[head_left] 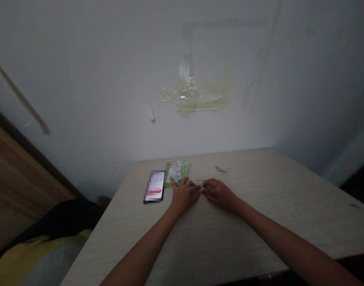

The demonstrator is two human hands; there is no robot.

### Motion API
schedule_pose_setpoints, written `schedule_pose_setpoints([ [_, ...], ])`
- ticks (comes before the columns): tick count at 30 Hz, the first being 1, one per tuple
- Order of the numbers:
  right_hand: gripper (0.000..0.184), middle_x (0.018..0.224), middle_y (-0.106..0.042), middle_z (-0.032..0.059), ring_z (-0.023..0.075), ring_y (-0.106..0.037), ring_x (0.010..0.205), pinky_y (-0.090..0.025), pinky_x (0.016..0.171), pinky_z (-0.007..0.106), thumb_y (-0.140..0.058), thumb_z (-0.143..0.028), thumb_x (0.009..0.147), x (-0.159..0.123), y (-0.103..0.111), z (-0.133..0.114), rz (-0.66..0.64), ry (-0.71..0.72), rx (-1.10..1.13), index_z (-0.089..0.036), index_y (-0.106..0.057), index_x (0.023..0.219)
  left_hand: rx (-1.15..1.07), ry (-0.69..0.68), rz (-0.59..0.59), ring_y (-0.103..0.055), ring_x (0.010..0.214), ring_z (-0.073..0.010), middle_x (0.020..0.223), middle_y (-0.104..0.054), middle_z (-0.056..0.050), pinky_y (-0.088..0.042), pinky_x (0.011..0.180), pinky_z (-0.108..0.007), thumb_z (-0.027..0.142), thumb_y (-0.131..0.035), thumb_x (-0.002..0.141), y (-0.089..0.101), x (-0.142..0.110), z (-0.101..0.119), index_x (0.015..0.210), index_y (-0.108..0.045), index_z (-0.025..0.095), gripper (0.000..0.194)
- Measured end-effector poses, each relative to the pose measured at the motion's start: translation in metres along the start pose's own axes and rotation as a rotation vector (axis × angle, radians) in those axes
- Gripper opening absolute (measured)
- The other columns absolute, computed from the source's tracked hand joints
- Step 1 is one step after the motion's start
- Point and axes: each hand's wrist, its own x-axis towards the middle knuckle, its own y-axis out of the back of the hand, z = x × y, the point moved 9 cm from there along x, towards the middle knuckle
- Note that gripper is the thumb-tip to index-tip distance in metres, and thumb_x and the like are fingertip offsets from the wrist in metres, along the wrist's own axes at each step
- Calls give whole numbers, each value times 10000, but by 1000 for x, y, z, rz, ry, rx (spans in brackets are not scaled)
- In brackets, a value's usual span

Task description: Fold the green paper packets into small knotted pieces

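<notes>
A small green-and-white paper piece [200,183] lies low at the tabletop between my two hands, mostly covered by fingers. My left hand [185,195] pinches its left side, with one outer finger stretched toward a stack of green-and-white printed sheets or packets [176,171]. On the other side, the bent fingertips of my right hand [220,194] close on the same piece. The two hands nearly meet. Left of the stack lies a phone [154,187] with its screen lit and partly blurred out.
A small crumpled green-and-white scrap [223,169] rests farther back on the pale wooden table [259,222]. Behind the table rises a grey-white wall [110,79] with peeling tape [196,95]. Yellow and grey cloth [45,258] lies at lower left, beside a wooden panel [18,178].
</notes>
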Motion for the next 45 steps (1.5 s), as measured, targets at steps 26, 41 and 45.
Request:
schedule_pose_setpoints([
  [26,240,1108,-646,94,219,-558,1074,-480,925,388,-570,-167,876,-2,3,-5,2,9,20,-234,-705,1063,-23,-8,-31,-462,1263,-278,1039,-704,0,172,1032,-728,397,-554,896,-1,-1,0,1070,-680,395,215],
  [41,237,1047,-661,78,185,-584,1005,-489,899,329,-480,-226,947,-2,5,0,17,-88,88,-214,-704,1024,-39,-26,-20,-461,1255,-274,1047,-702,15,171,1023,-732,431,-491,924,1,-2,1,1094,-665,421,243],
  [45,227,1040,-667,78,191,-589,1003,-487,905,345,-498,-217,932,-2,2,1,4,-74,89,-219,-709,1016,-29,-24,-33,-457,1256,-280,1056,-697,4,174,1020,-736,408,-497,922,0,-2,0,1094,-670,415,244],
])
